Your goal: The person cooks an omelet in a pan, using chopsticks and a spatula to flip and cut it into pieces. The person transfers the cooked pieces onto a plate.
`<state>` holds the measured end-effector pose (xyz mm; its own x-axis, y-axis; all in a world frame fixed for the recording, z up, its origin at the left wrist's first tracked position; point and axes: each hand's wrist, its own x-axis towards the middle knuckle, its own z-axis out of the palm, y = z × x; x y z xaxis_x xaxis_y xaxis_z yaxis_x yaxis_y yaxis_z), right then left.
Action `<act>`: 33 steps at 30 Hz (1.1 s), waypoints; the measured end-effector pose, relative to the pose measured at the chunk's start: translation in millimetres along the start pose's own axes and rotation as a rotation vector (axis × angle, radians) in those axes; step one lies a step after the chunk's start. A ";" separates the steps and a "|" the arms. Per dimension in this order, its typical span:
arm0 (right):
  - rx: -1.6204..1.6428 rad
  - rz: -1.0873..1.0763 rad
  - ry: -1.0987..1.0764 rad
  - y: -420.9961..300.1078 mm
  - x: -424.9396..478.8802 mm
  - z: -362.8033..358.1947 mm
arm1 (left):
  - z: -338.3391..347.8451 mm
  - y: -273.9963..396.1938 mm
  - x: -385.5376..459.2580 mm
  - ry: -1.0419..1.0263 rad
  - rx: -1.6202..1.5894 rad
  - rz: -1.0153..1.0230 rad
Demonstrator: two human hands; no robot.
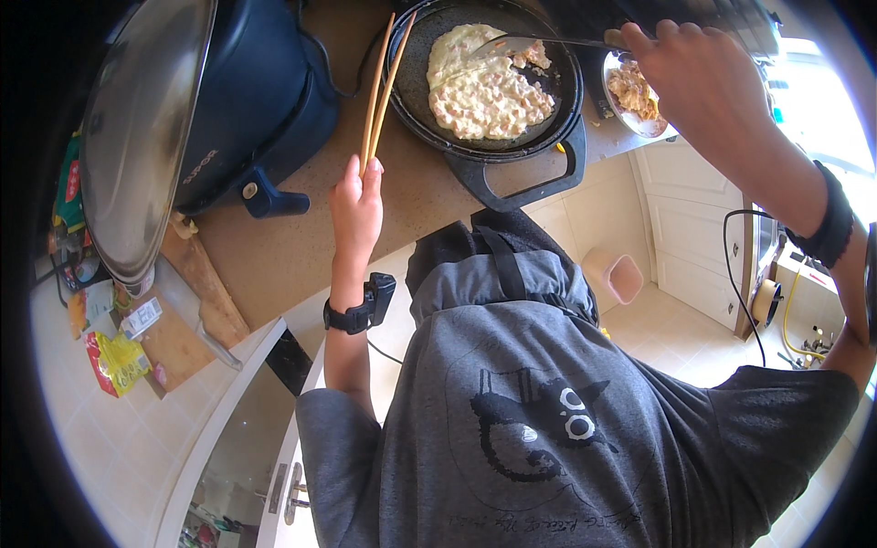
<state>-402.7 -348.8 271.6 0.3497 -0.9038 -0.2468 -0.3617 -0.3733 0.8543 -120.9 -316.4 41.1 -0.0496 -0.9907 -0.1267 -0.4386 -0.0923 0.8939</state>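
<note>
My left hand (pixel 357 198) grips a pair of wooden chopsticks (pixel 382 92), their tips pointing up beside the pan's left rim. In my right hand (pixel 699 75) is the handle of a metal spatula (pixel 575 42). Its blade lies over a pale, lumpy batter-like mass (pixel 490 103) with pinkish bits, in the round black pan (pixel 414 109). A piece of the food sits apart at the blade's tip, near the pan's upper right. Under my right hand, a white plate (pixel 656 128) holds browned food pieces (pixel 634 89), partly hidden by the hand.
A dark blue Supor appliance (pixel 260 103) stands left of the pan, with a glass lid (pixel 147 137) in front. Further left are a cutting board (pixel 171 335), a knife (pixel 219 346) and a yellow packet (pixel 118 363). The pan's loop handle (pixel 524 192) projects past the counter (pixel 274 267) edge.
</note>
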 end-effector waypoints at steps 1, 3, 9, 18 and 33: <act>-0.004 -0.005 -0.003 -0.7 1.4 -2.2 | -1.0 -0.3 -0.3 -0.005 0.003 -0.020; -0.011 -0.018 -0.005 -2.2 4.6 -6.4 | -2.6 -0.3 -1.7 0.005 0.013 -0.037; 0.039 -0.004 -0.054 -6.6 4.5 1.3 | 1.2 3.2 1.5 0.007 0.030 -0.020; 0.084 0.009 -0.049 5.0 -4.5 15.5 | 4.9 4.5 10.3 -0.015 0.034 0.009; 0.250 0.221 0.067 88.3 61.8 12.5 | 5.6 2.9 4.2 0.066 0.027 -0.060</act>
<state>-423.8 -440.3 326.1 0.2920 -0.9559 -0.0305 -0.6333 -0.2172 0.7428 -127.5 -320.2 40.8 0.0361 -0.9879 -0.1506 -0.4635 -0.1500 0.8733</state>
